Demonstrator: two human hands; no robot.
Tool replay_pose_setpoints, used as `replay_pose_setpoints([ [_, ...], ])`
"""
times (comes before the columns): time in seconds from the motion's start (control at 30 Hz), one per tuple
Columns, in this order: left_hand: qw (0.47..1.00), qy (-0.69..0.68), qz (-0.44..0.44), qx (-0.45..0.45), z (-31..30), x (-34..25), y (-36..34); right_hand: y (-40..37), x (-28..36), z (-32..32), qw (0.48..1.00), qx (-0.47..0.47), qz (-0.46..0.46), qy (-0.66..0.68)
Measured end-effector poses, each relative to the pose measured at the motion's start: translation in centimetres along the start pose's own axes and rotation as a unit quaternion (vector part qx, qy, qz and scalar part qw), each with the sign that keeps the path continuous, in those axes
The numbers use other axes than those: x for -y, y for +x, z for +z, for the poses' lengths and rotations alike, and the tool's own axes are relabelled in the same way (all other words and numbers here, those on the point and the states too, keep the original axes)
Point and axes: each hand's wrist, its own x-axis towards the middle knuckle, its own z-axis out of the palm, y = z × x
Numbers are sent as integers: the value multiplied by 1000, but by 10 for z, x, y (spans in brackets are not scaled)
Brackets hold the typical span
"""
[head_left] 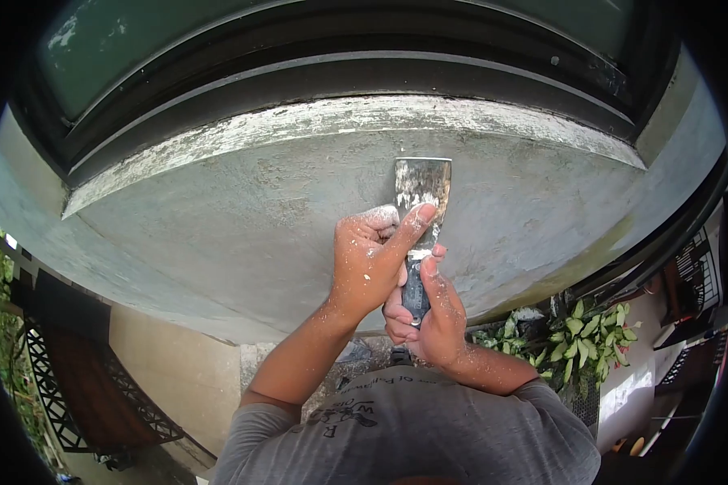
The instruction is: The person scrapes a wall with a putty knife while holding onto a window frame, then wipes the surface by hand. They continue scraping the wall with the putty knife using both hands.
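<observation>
The scraper (413, 295) is in both of my hands, in front of the wall and below the window ledge, blade (422, 178) toward the ledge. My right hand (443, 327) is closed on the handle; my left hand (356, 267) grasps it higher up, thumb laid on the blade face. Whether the blade edge touches the wall cannot be determined.

Hazards, as judged: White residue on my fingers could reduce friction; the tool could then twist or slip. My left thumb lies on bare metal, so a slide toward the edge could cut it. A blade corner set down at a tilt could gouge the wall. Material stuck to the blade face could drop off or smear if knocked. Flecks are present on both forearms; loose particles could reach the eyes.

Surface: The wall (218, 226) is grey, with rough, mottled patches. The ledge (348, 117) above it carries worn, streaked white coating and adjoins a dark window frame (340, 77).

Surroundings: Leafy plants (586, 331) stand below the wall at right. At left are a pale floor (178, 339) and a brown panel (109, 384) with latticed edges. My grey shirt (477, 420) fills the lower centre.
</observation>
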Motion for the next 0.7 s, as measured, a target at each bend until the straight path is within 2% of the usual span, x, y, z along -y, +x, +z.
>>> replay_pose_setpoints([
  [0.13,1000,28,2,-10,-1,8,-4,1,-4,-5,999,-16,25,11],
  [0.2,999,-4,2,-40,10,-8,0,4,4,-2,1000,-8,13,10],
  [0.23,1000,18,12,-4,-1,-3,6,6,7,0,1000,6,-3,8],
  [0.4,999,-3,30,-23,0,-3,-1,4,2,0,1000,5,11,25],
  [0.47,998,48,23,-29,-7,9,-3,6,-2,-4,1000,1,20,13],
  [0.53,998,52,37,-25,-9,9,-1,6,-5,-5,999,-17,28,-1],
  [0.6,997,77,13,13,-10,-10,3,8,6,2,1000,-1,18,-5],
  [0.7,998,57,27,3,-11,-6,7,9,8,7,1000,6,7,-11],
])
